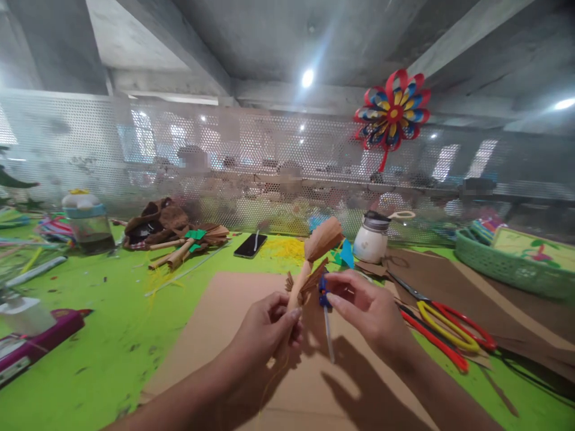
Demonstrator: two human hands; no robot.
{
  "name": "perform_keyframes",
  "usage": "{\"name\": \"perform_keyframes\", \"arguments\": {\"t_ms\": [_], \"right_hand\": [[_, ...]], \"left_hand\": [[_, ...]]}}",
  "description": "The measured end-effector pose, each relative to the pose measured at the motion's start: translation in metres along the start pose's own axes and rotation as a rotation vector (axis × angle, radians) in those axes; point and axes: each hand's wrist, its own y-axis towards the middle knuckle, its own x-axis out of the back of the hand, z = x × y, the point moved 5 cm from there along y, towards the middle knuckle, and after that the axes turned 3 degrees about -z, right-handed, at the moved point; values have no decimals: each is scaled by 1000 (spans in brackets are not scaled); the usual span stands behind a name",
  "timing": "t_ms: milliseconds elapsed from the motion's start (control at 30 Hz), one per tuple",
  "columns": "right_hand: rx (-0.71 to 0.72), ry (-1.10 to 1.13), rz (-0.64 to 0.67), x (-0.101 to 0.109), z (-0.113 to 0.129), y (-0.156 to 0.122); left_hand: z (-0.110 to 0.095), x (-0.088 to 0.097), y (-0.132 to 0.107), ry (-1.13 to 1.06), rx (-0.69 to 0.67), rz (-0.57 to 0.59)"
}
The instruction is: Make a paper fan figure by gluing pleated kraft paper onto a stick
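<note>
My left hand is closed around the stem of a brown paper craft piece, held upright but leaning right. It has a wide, rounded paper head at the top and fringed, pleated paper at its middle. In my right hand, thumb and fingertips pinch a small dark blue object with a bit of orange, apparently a glue gun. A thin whitish stick juts from it towards me. The blue object is close beside the pleated paper; whether they touch I cannot tell. Under both hands lies a cardboard sheet.
Scissors and a red-handled tool lie right, near brown paper and a green basket. A white jar, phone, yellow shreds and paper bundle sit behind. A purple power strip is left.
</note>
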Motion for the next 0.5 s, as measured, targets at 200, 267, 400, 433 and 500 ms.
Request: {"name": "perform_keyframes", "arguments": {"t_ms": [200,267,400,433,500], "right_hand": [[-185,165,-37,-5,-10,-2],[-202,191,-40,-6,-12,-3],[-188,204,-44,-6,-14,-5],[-191,211,-49,-6,-16,-5],[-187,251,-56,-5,-18,-5]], "left_hand": [[-7,-4,-5,148,-86,-19],[-7,-3,-5,194,-111,-29],[-2,-1,-5,239,-152,-8],[-1,0,-5,241,-154,-2],[0,0,-5,238,-140,4]]}}
